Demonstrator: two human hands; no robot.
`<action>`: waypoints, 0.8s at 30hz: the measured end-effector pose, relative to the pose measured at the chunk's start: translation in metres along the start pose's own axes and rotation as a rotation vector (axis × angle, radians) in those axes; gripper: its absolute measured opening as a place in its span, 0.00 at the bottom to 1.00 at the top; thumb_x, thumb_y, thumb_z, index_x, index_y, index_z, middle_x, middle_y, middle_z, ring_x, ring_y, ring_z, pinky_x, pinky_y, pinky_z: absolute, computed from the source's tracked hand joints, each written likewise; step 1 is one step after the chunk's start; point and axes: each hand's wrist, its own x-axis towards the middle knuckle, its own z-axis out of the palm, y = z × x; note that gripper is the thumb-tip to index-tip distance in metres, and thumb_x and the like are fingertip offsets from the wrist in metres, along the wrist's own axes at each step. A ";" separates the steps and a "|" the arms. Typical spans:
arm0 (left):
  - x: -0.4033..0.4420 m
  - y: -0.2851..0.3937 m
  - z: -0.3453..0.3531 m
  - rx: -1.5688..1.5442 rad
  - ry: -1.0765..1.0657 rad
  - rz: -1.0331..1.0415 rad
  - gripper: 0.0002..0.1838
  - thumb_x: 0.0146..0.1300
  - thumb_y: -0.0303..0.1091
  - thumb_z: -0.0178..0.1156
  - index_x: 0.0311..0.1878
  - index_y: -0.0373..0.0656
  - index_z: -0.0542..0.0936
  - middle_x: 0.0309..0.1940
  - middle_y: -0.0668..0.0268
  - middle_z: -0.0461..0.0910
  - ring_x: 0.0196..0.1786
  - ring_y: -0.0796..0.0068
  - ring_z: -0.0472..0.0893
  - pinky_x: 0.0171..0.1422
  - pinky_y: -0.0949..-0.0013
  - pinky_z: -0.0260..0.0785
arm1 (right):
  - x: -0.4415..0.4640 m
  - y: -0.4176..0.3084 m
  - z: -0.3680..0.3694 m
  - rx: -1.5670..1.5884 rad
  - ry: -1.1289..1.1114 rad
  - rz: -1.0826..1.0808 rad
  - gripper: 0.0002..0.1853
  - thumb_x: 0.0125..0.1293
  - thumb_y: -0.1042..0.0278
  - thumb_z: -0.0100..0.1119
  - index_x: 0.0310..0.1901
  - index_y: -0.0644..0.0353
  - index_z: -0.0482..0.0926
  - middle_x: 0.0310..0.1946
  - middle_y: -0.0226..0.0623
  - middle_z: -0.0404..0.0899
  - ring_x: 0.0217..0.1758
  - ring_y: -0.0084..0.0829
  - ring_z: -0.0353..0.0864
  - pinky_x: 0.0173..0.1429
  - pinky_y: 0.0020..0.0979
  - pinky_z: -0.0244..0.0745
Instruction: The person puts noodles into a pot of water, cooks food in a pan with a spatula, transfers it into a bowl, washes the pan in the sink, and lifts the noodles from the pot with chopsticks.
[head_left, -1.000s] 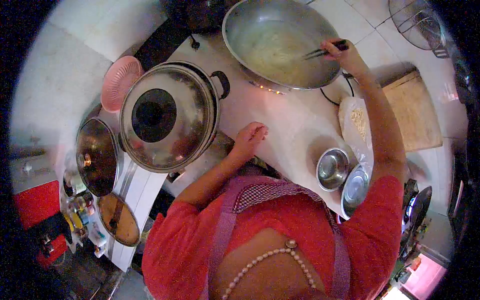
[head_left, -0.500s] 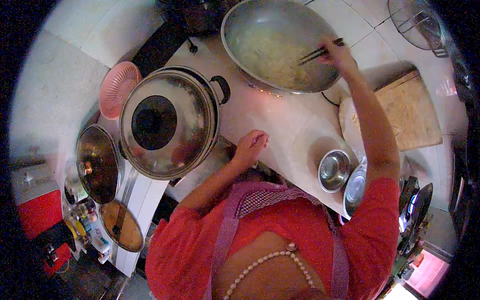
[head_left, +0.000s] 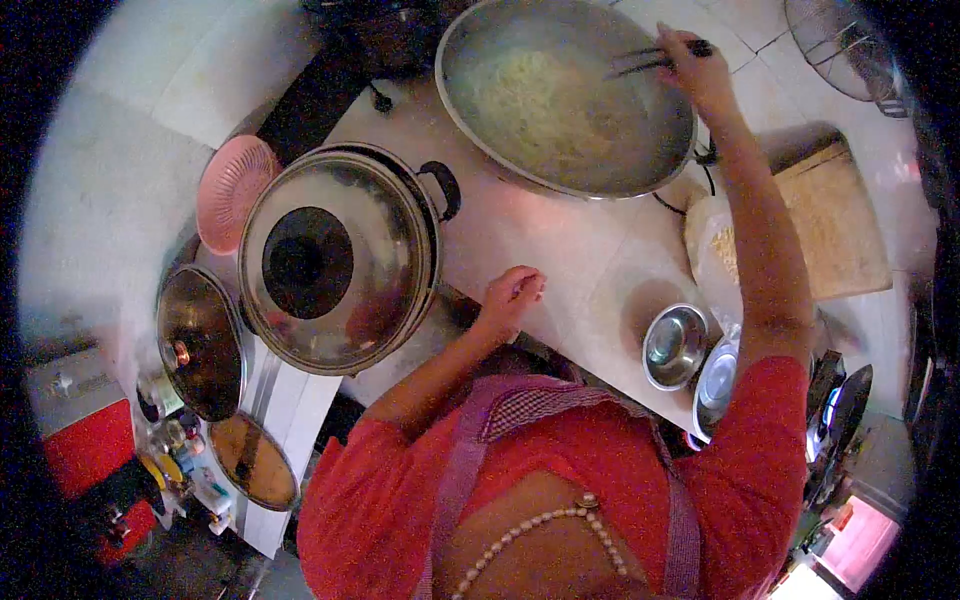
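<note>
Pale tabletop (head_left: 590, 250) with a wide metal wok (head_left: 655, 150) toward 12 o'clock

The tabletop runs across the middle of a tiled kitchen; the wok stands between 12 and 1 o'clock, pale, hazy contents (head_left: 540, 105) spread over its base; between 1 and 2 o'clock the right hand (head_left: 698, 75) grips a pair of dark chopsticks (head_left: 643, 68) over the wok's right side, their tips pointing toward 9 o'clock; whether the tips touch the food I cannot tell.

The left hand (head_left: 512, 300) is near the centre, loosely curled by the tabletop's near edge; whether anything is inside it I cannot tell; a large lidded pot (head_left: 375, 260) is between 9 and 10 o'clock; a pink basket (head_left: 235, 195) is at 10; a metal bowl (head_left: 675, 347) is between 3 and 4; a wooden board (head_left: 835, 225) is between 2 and 3.
</note>
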 end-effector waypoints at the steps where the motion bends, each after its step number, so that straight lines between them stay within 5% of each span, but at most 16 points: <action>1: 0.002 0.000 0.002 -0.009 -0.018 -0.002 0.10 0.62 0.34 0.50 0.39 0.36 0.73 0.30 0.66 0.76 0.32 0.79 0.74 0.39 0.76 0.68 | 0.010 0.026 0.019 0.009 -0.023 -0.045 0.18 0.60 0.53 0.52 0.36 0.63 0.76 0.26 0.32 0.76 0.25 0.22 0.76 0.33 0.22 0.74; 7: 0.007 0.006 0.008 0.146 -0.023 0.052 0.15 0.60 0.42 0.52 0.38 0.38 0.75 0.32 0.63 0.76 0.31 0.73 0.76 0.36 0.70 0.69 | -0.030 0.009 0.032 0.170 -0.348 0.058 0.18 0.61 0.55 0.51 0.38 0.65 0.75 0.29 0.34 0.76 0.26 0.24 0.76 0.34 0.24 0.76; 9: 0.009 0.001 0.005 0.186 -0.020 0.034 0.15 0.61 0.42 0.51 0.38 0.38 0.75 0.32 0.64 0.76 0.31 0.74 0.75 0.37 0.71 0.69 | -0.036 -0.003 -0.001 0.264 -0.311 0.204 0.18 0.61 0.54 0.51 0.37 0.64 0.75 0.29 0.33 0.76 0.25 0.23 0.76 0.33 0.24 0.76; 13: 0.010 0.006 0.008 0.123 -0.083 -0.014 0.10 0.61 0.34 0.51 0.40 0.37 0.73 0.30 0.65 0.76 0.32 0.78 0.75 0.40 0.75 0.69 | -0.060 -0.014 -0.011 0.186 -0.419 0.130 0.17 0.62 0.54 0.51 0.36 0.64 0.76 0.28 0.32 0.76 0.24 0.22 0.75 0.35 0.23 0.75; 17: 0.005 0.046 0.026 0.025 -0.251 0.079 0.12 0.62 0.36 0.51 0.41 0.37 0.74 0.33 0.65 0.75 0.34 0.78 0.74 0.40 0.75 0.68 | -0.091 -0.063 -0.038 0.215 -0.026 -0.070 0.16 0.63 0.58 0.49 0.36 0.64 0.76 0.30 0.32 0.76 0.29 0.22 0.75 0.37 0.23 0.73; 20: 0.008 0.074 0.040 -0.053 -0.375 0.175 0.15 0.63 0.39 0.49 0.43 0.37 0.73 0.36 0.65 0.75 0.36 0.77 0.74 0.41 0.75 0.68 | -0.112 -0.048 -0.049 0.181 -0.141 0.082 0.14 0.64 0.60 0.48 0.37 0.64 0.75 0.30 0.33 0.76 0.32 0.22 0.74 0.41 0.24 0.72; 24: 0.027 0.097 0.059 -0.311 -0.483 0.159 0.21 0.65 0.46 0.41 0.50 0.39 0.70 0.42 0.63 0.74 0.40 0.73 0.74 0.43 0.72 0.68 | -0.160 -0.029 -0.040 -0.089 0.097 -0.558 0.13 0.58 0.60 0.56 0.40 0.59 0.76 0.36 0.37 0.78 0.39 0.28 0.77 0.43 0.32 0.72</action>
